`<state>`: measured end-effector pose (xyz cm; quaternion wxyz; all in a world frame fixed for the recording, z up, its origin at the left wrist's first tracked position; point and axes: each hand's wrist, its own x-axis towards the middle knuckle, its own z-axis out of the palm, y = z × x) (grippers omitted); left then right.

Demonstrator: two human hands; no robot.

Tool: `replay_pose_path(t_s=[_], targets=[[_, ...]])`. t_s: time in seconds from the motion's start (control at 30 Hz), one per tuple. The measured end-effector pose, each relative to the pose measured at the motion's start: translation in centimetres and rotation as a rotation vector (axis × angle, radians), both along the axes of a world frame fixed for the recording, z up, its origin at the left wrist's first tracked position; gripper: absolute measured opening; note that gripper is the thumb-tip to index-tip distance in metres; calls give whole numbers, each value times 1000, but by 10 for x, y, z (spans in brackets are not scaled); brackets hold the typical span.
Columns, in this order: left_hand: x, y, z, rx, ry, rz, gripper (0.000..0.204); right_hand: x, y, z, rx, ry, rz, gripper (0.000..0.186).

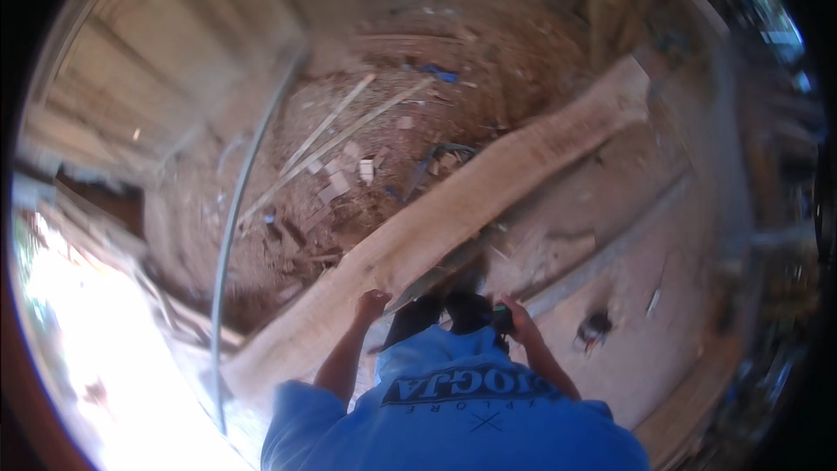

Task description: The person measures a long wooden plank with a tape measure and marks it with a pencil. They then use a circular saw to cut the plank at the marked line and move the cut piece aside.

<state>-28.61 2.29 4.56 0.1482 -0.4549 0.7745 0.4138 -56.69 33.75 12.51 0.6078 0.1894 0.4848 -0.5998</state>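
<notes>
A long, thick wooden plank (453,209) with wavy edges runs slantwise from the lower left to the upper right in front of me. My left hand (373,303) is at the plank's near edge with its fingers curled together. Whatever it may hold is too small and blurred to name. My right hand (520,321) is beside my right thigh, closed around a dark object with a green spot (502,317). Most of that object is hidden by the hand, so its kind does not show.
Thin wooden strips (336,133), small wood blocks (338,181) and scraps litter the ground beyond the plank. A grey pole (228,235) rises at the left. A small dark object (595,328) lies at the right, and another board (693,401) is at the lower right.
</notes>
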Motion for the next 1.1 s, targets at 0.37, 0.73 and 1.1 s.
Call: replay_pose_path(t_s=[0.37, 0.73, 1.1], targets=[[-12, 88, 57, 581, 472, 707, 57, 8, -163, 5, -193, 428, 1079, 27], [19, 217, 97, 593, 697, 1305, 42, 109, -181, 36, -268, 241, 1495, 52], [158, 264, 100, 631, 771, 1320, 51, 256, -173, 18, -228, 235, 1688, 52]])
